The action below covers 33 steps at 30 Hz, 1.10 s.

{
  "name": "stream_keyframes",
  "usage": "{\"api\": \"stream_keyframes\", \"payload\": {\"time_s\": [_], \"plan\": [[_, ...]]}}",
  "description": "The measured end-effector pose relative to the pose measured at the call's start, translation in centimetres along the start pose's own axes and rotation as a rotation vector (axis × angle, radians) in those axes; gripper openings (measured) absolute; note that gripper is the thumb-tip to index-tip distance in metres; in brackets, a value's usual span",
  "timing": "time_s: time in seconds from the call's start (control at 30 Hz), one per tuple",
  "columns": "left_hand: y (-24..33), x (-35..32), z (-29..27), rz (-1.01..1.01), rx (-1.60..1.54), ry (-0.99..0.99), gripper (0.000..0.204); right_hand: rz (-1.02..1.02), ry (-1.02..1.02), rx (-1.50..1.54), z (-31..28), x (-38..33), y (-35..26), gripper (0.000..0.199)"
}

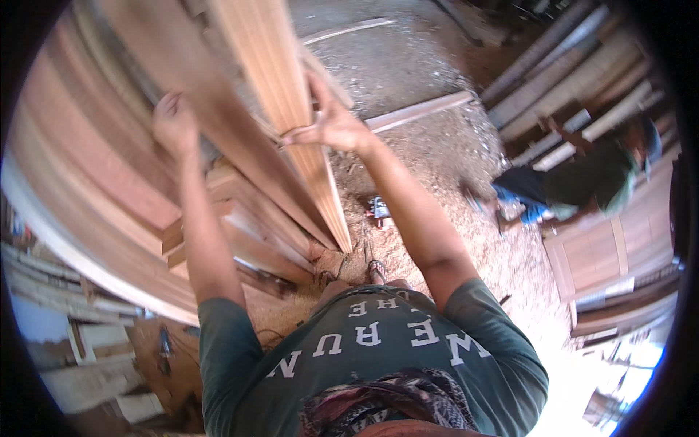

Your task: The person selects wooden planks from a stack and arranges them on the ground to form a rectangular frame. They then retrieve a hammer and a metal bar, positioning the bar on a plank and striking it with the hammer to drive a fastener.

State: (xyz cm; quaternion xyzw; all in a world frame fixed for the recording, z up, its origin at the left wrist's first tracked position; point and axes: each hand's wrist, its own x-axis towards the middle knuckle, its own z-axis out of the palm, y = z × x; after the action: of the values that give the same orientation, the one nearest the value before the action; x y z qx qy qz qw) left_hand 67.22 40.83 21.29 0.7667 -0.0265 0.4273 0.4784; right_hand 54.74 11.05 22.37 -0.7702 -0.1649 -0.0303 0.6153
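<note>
A long, pale wooden plank (266, 62) stands tilted in front of me, its lower end near my feet. My right hand (331, 127) grips it at its right edge, with the thumb across the face and the other fingers spread along the side. Left of it leans a wide, darker brown board (196, 80), blurred. My left hand (175, 122) is at that board's left edge with its fingers curled; what they hold, if anything, cannot be made out.
More boards (95, 138) stand stacked along the left. A small power tool (378, 210) lies on the shavings-covered floor. A strip of wood (422, 111) lies farther out. At right, another person (590, 178) bends near stacked timber (561, 80) and a wooden panel (590, 255).
</note>
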Motion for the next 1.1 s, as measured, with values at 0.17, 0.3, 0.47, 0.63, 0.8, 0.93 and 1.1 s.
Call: {"api": "stream_keyframes", "payload": {"time_s": [0.17, 0.3, 0.47, 0.63, 0.8, 0.93, 1.1], "plan": [[-0.2, 0.9, 0.7, -0.193, -0.090, -0.058, 0.037, -0.138, 0.043, -0.061, -0.8, -0.7, 0.7, 0.132], [0.0, 1.5, 1.0, -0.236, -0.078, -0.076, 0.038, -0.159, 0.036, -0.011, -0.9, -1.1, 0.8, 0.129], [0.0, 2.1, 0.4, -0.228, -0.059, -0.145, 0.041, -0.134, 0.023, -0.003, -0.7, -1.0, 0.7, 0.128], [0.1, 0.9, -1.0, -0.213, -0.167, -0.198, 0.040, -0.163, 0.022, -0.053, 0.0, -0.7, 0.7, 0.130], [12.4, -3.1, -1.3, -0.307, -0.526, -0.236, 0.049, -0.149, 0.013, 0.025, 0.1, -1.1, 0.1, 0.130], [17.6, -4.5, -1.5, -0.283, -0.784, -0.502, 0.065, -0.142, -0.028, 0.048, 0.4, -0.7, -0.6, 0.130], [19.3, -4.7, -1.3, -0.106, -0.637, -0.550, 0.077, -0.174, -0.156, 0.109, -0.3, 0.1, 0.2, 0.130]]}}
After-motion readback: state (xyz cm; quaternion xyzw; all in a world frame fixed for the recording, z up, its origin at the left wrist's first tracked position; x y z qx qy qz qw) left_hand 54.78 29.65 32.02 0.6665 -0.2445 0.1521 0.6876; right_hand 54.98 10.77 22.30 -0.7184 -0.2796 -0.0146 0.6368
